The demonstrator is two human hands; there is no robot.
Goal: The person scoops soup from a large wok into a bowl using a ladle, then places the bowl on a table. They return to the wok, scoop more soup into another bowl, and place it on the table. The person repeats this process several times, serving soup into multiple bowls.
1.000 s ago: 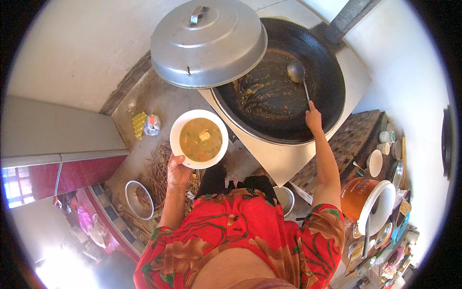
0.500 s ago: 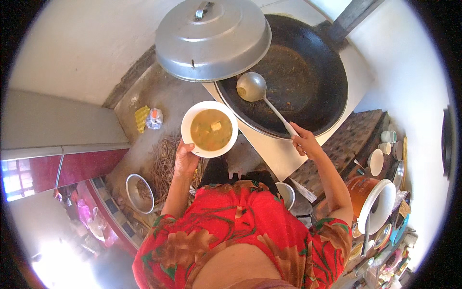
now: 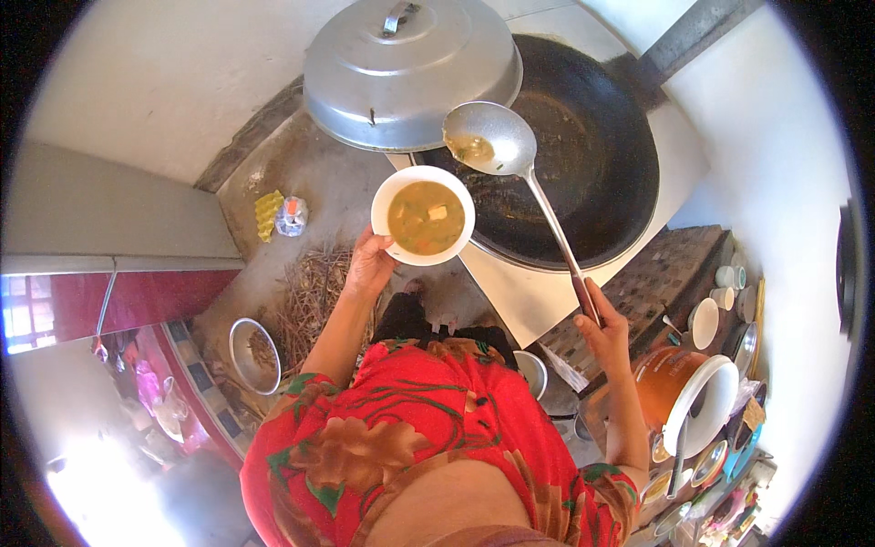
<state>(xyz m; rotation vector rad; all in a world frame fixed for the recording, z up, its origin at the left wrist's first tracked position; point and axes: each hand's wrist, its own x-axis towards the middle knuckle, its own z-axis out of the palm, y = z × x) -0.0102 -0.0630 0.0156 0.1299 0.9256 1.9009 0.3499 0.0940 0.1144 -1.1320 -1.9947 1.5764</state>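
Note:
My left hand (image 3: 370, 263) grips a white bowl (image 3: 377, 211) by its near left rim. Inside is brownish soup (image 3: 421, 223) with green bits and a pale chunk. In my right hand (image 3: 603, 321) is the handle of a metal ladle (image 3: 519, 146). The ladle's bowl hangs over the near left part of a big black wok (image 3: 583, 173), up and right of the white bowl, with a little soup in it. A large domed metal lid (image 3: 410, 77) covers the wok's left edge.
A pale stove top (image 3: 510, 305) surrounds the wok. To the right, a tiled ledge (image 3: 638, 292) carries several cups and bowls, near an orange pot (image 3: 670, 383). On the floor at left lie dry straw (image 3: 314, 301), a metal basin (image 3: 255, 356) and a yellow tray (image 3: 267, 214).
The ladle has risen out of the wok toward me, and my right hand has drawn back and down. My left hand has moved the bowl right and slightly up.

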